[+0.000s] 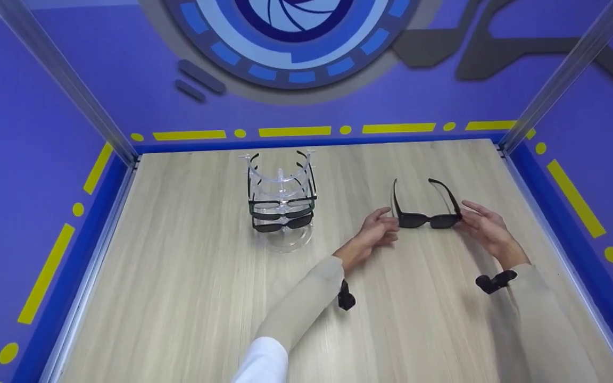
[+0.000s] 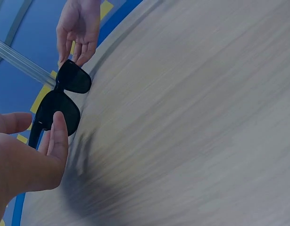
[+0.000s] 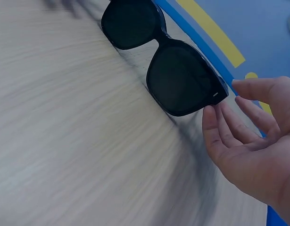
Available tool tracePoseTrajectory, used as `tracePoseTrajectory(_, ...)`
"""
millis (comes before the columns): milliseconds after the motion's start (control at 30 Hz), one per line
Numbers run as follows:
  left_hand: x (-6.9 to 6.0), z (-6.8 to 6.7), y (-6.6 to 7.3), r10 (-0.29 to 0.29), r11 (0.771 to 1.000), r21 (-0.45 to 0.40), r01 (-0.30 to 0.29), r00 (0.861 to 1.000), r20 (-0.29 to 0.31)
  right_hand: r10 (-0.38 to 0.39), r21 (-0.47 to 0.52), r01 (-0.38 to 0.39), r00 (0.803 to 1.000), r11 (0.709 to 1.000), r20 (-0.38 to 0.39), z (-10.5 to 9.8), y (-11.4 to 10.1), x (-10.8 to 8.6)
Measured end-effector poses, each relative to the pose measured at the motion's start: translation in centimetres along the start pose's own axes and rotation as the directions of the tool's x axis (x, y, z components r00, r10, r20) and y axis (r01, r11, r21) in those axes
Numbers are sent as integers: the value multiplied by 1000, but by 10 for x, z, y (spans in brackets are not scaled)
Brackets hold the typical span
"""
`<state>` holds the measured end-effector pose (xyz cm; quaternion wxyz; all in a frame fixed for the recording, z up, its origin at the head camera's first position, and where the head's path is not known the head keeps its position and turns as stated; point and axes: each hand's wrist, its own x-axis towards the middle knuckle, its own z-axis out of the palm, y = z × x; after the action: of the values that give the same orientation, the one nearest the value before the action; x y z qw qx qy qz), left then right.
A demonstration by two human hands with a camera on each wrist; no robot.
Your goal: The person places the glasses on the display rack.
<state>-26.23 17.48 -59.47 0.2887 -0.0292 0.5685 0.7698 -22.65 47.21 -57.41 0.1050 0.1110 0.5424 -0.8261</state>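
Black sunglasses (image 1: pixel 428 220) stand on the wooden table with lenses toward me and both temples unfolded toward the back. My left hand (image 1: pixel 377 232) is beside their left corner; in the left wrist view its thumb is apart from the frame and one fingertip overlaps a dark lens (image 2: pixel 59 110). At the opposite corner is my right hand (image 1: pixel 490 232), its fingers loosely bent. The right wrist view shows those fingertips (image 3: pixel 210 115) at the lower edge of the frame corner, with the thumb just off it. Whether the left fingers touch the frame, I cannot tell.
A clear display stand (image 1: pixel 281 183) at the left of centre carries several pairs of glasses, with dark sunglasses (image 1: pixel 283 223) lowest. Blue panels (image 1: pixel 306 114) with yellow marks enclose the table (image 1: pixel 189 298) at the back and sides. Metal posts rise at the back corners.
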Motion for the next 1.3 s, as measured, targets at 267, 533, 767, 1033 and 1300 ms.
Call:
tracePoseTrajectory(267,3,1,3,-3,1000,11,2,1000,13,28,-14,-29,999,999,-20,2,-2,-4)
tracePoseTrajectory(533,1,-2,3,-5,1000,19,5,1000,13,41,-43,-42,999,998,-33,4,3,-6)
tracePoseTrajectory(767,-6,-2,6,4,999,38,-4,1000,4,82,-49,-82,997,995,4,8,-6,-15)
tracePoseTrajectory(1033,-9,2,4,16,997,78,-17,1000,15,131,-151,-125,991,981,35,8,-20,-32)
tracePoseTrajectory(1300,-10,-10,1,10,993,121,-13,1000,21,163,-210,-140,982,968,98,11,-15,-38)
